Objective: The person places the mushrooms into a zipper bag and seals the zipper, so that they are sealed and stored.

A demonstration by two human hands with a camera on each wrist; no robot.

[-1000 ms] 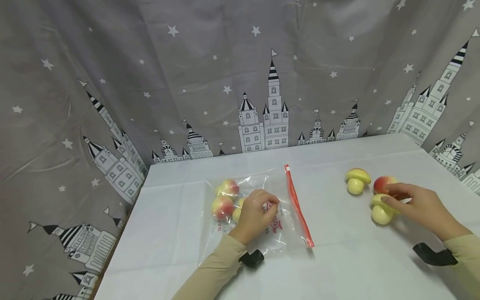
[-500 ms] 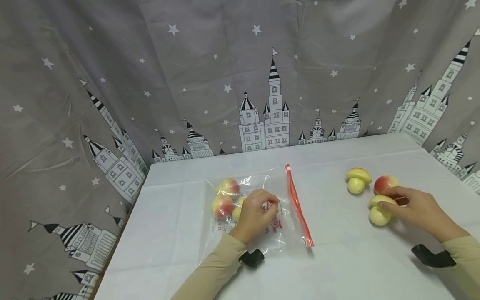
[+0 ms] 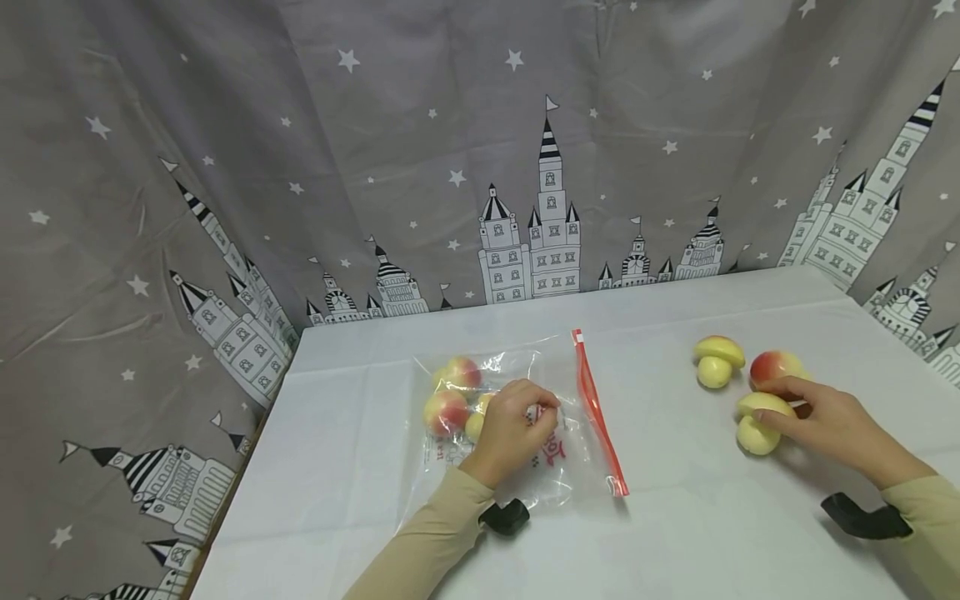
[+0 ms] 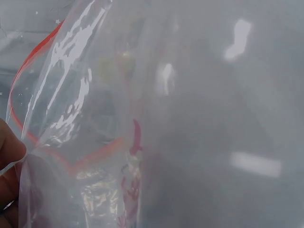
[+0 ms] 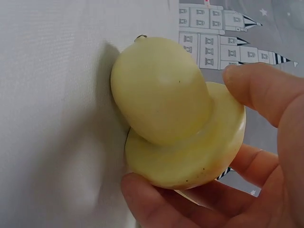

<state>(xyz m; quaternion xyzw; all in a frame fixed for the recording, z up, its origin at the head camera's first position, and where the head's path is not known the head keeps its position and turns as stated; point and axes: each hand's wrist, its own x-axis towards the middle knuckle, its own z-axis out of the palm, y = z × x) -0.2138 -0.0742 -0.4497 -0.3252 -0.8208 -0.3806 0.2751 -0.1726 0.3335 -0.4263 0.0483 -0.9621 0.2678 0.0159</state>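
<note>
In the head view my left hand (image 3: pixel 508 435) pinches the upper film of a clear zip bag (image 3: pixel 577 475) with a red zip strip (image 3: pixel 592 400). Folds of the raised film fill the left wrist view, with my fingers (image 4: pixel 9 147) at its left edge. Inside the bag lie red-and-yellow peaches (image 3: pixel 447 413) and a yellow piece partly hidden by the hand. At right, my right hand (image 3: pixel 836 425) holds a yellow mushroom-shaped toy (image 3: pixel 759 435) by its cap, thumb on one side and fingers on the other. The right wrist view shows its thick rounded stem (image 5: pixel 161 90) toward the camera.
Behind the right hand's toy sits a red-and-yellow peach (image 3: pixel 776 367). A second yellow mushroom-shaped toy (image 3: pixel 716 360) stands to its left. White cloth covers the table (image 3: pixel 675 533), and a grey castle-print curtain (image 3: pixel 390 108) hangs along the back and left.
My right hand has closed further on the mushroom-shaped toy, which has shifted slightly left and tilted. The left hand stays in place on the bag.
</note>
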